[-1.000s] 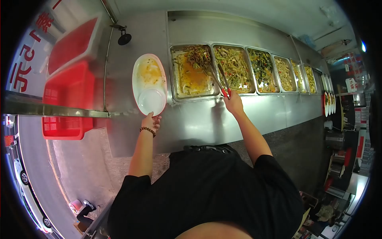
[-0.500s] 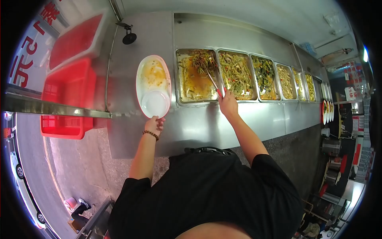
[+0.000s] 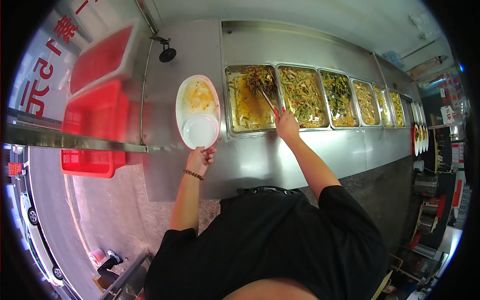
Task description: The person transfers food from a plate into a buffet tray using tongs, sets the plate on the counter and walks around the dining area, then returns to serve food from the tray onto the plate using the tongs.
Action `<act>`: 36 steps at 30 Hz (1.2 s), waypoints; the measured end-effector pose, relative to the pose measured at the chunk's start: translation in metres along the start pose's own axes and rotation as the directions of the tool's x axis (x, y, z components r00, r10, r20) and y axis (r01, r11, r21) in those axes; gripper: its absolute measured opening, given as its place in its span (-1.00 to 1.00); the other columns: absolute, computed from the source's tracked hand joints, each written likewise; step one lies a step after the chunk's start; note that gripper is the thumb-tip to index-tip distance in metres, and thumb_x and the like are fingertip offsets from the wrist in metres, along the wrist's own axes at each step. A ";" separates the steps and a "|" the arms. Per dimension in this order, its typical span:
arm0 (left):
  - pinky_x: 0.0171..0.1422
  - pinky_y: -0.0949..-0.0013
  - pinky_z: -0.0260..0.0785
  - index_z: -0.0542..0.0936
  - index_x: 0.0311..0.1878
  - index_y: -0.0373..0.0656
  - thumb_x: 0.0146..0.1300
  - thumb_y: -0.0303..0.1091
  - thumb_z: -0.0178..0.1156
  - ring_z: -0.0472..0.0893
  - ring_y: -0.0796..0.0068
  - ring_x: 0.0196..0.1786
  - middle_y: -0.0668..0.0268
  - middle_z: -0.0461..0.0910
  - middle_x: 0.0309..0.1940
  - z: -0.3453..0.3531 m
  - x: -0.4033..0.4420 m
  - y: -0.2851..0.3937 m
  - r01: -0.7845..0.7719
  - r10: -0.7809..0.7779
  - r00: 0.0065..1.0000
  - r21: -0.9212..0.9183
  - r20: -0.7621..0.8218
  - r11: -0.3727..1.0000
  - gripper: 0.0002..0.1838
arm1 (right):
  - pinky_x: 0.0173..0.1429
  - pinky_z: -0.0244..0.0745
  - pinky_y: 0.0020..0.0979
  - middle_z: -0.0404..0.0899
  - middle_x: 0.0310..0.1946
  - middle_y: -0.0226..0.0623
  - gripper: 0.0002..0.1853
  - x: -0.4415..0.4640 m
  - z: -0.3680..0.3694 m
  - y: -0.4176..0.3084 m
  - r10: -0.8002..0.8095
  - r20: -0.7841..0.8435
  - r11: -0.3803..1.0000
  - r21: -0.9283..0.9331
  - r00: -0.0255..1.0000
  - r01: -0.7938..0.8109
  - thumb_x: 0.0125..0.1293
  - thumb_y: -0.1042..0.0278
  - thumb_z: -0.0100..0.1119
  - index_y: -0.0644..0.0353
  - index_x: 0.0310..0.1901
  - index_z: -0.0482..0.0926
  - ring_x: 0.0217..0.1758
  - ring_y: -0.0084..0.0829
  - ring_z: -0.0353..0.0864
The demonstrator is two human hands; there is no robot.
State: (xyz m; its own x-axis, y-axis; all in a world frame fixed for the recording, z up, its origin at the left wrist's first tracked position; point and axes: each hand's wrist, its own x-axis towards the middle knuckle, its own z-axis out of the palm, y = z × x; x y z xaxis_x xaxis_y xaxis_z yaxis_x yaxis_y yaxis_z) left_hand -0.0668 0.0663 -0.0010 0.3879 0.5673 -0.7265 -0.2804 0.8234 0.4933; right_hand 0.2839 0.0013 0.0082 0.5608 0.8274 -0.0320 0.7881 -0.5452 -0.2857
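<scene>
My left hand [image 3: 201, 158] pinches the near end of an oval white plate [image 3: 181, 104] with a red rim. Sauce stains cover the plate's far half, and a round white bowl [image 3: 200, 131] sits in its near half. Whether my fingertips also touch the bowl is hard to see. Closed around the red handles of metal tongs [image 3: 269, 102], my right hand [image 3: 288, 126] is over the near edge of the first metal food tray [image 3: 231, 131]. The tongs' tips are in dark shredded greens [image 3: 261, 80] at that tray's far right; oily broth and pale strips lie around them.
Several more food trays [image 3: 327, 126] continue rightward in the steel counter [image 3: 280, 150]. Red plastic baskets [image 3: 95, 112] stand at the left, behind a metal rail [image 3: 75, 137]. A black round fitting [image 3: 167, 54] is at the counter's back left. Plates of food [image 3: 420, 140] stand far right.
The whole scene has shifted slightly right and down in view. Both hands keep their holds, and the tongs stay in the greens, their arms appearing closer together.
</scene>
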 end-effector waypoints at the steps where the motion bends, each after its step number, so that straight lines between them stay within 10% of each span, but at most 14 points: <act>1: -0.35 0.43 0.34 0.48 -0.08 -0.37 0.34 -0.36 -0.03 0.46 0.50 -0.42 0.12 0.60 -0.30 0.000 -0.001 -0.001 -0.031 0.031 0.999 -0.018 0.014 0.999 -0.74 | -0.08 0.59 0.00 0.52 -0.12 0.14 -0.59 0.001 0.001 0.000 0.005 0.003 1.000 -0.007 1.000 -0.005 0.30 0.18 0.19 0.43 -0.08 0.41 -0.16 0.09 0.67; 36: -0.33 0.40 0.35 0.50 -0.15 -0.29 0.32 -0.33 0.02 0.47 0.49 -0.42 0.21 0.57 -0.39 0.082 -0.029 -0.067 -0.069 0.057 0.992 0.108 0.112 0.992 -0.79 | -0.08 0.59 0.00 0.56 -0.11 0.15 -0.66 -0.009 -0.049 0.055 -0.213 -0.033 0.956 0.199 0.976 0.216 0.30 0.32 0.18 0.44 -0.04 0.47 -0.18 0.12 0.66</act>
State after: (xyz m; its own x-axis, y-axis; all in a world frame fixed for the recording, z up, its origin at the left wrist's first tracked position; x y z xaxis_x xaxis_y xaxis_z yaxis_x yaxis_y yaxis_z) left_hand 0.0122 -0.0043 0.0264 0.4676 0.6108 -0.6389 -0.2097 0.7789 0.5911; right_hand 0.3346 -0.0428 0.0397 0.3878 0.9197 0.0617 0.8241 -0.3159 -0.4702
